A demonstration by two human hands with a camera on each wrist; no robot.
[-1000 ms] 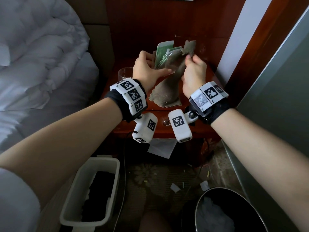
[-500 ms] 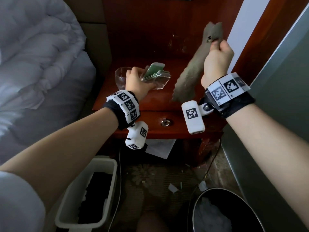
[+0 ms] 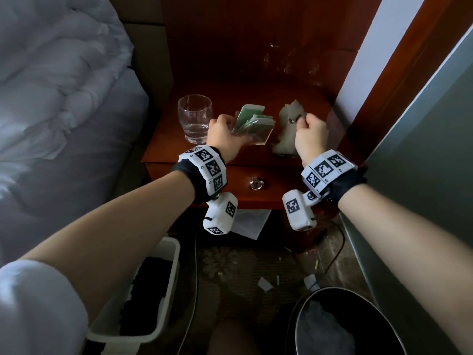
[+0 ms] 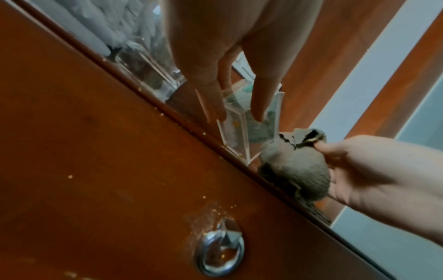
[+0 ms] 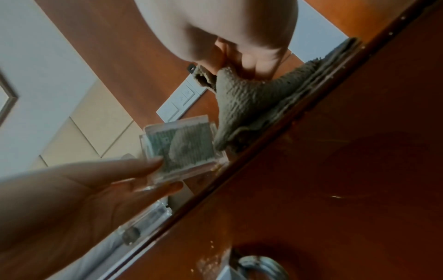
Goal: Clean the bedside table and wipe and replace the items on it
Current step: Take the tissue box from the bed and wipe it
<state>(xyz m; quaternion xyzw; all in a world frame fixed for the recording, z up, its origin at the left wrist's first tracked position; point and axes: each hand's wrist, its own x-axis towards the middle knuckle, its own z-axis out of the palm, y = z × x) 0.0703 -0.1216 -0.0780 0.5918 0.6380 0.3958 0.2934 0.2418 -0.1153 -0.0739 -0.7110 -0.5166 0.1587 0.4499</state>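
**Holder set down, cloth lowered to the table**

Much is hard to read. The contents of the clear acrylic holder (image 3: 252, 130) show only as green-and-white packets, their print too blurred to make out. In the head view the left hand (image 3: 222, 135) hides the holder's near-left corner, and the right hand (image 3: 311, 135) covers part of the grey cloth (image 3: 285, 131). The bedside table (image 3: 179, 149) is cut off below its drawer, whose ring pull (image 3: 256, 185) shows at 6 o'clock of the holder.

The left hand's fingers (image 4: 260, 98) lie straight against the holder's side, touching rather than wrapping it; the holder stands on the tabletop near the front edge. The right hand pinches a bunched corner of the cloth, whose lower part rests on the table at 3 o'clock of the holder. A drinking glass (image 3: 195, 121) stands at 9 o'clock of the holder.

Half a second earlier the right hand held the cloth high in the air, hanging free; now it is down on the wood. The holder, then gripped above the table, now sits on it.
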